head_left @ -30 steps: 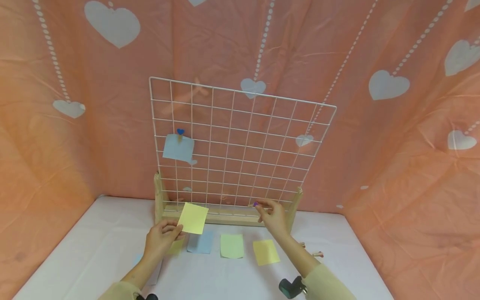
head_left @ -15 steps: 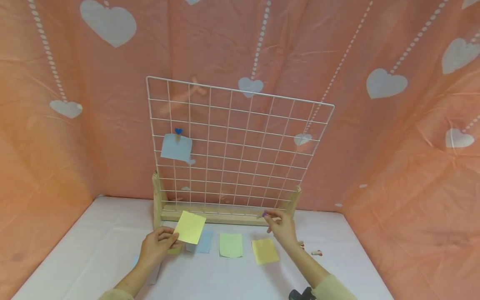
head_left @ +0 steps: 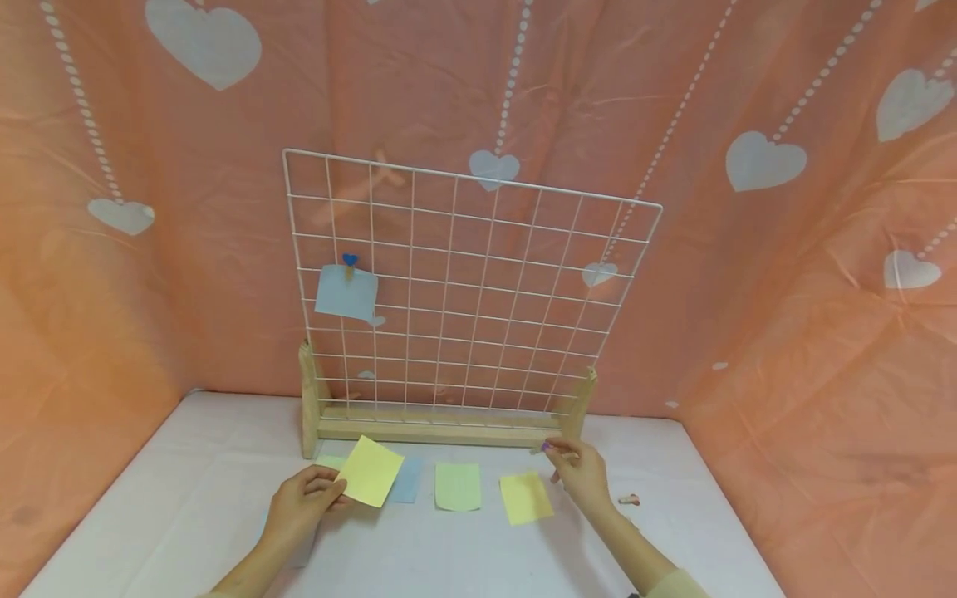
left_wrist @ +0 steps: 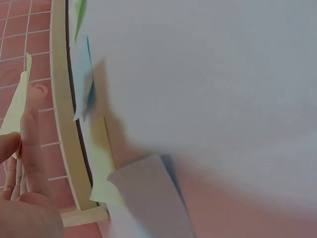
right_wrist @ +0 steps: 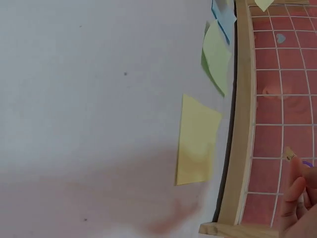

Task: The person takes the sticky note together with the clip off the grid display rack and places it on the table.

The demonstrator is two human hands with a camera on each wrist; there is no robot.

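My left hand [head_left: 302, 498] pinches a yellow sticky note [head_left: 371, 472] between thumb and fingers, raised above the table. In the left wrist view the same yellow note [left_wrist: 17, 106] appears nearly edge-on. My right hand [head_left: 583, 473] pinches a small wooden clothespin with a purple decoration [head_left: 543, 447], near the right end of the wooden stand. Its wooden tip [right_wrist: 290, 152] pokes out beyond the fingers in the right wrist view. Behind both hands leans a white wire grid [head_left: 473, 176]. On its left side a light blue note [head_left: 346, 297] hangs under a blue heart clothespin [head_left: 350, 261].
The grid stands in a wooden base [head_left: 441, 433]. Before it on the white table lie a blue note [head_left: 407, 482], a green note [head_left: 458, 487] and another yellow note [head_left: 526, 498]. A loose clothespin [head_left: 630, 500] lies right. A heart-patterned pink cloth [head_left: 703, 282] hangs behind.
Both hands have come down from the grid toward the table, still holding the note and the clothespin. The right hand has moved right, the left hand slightly left.
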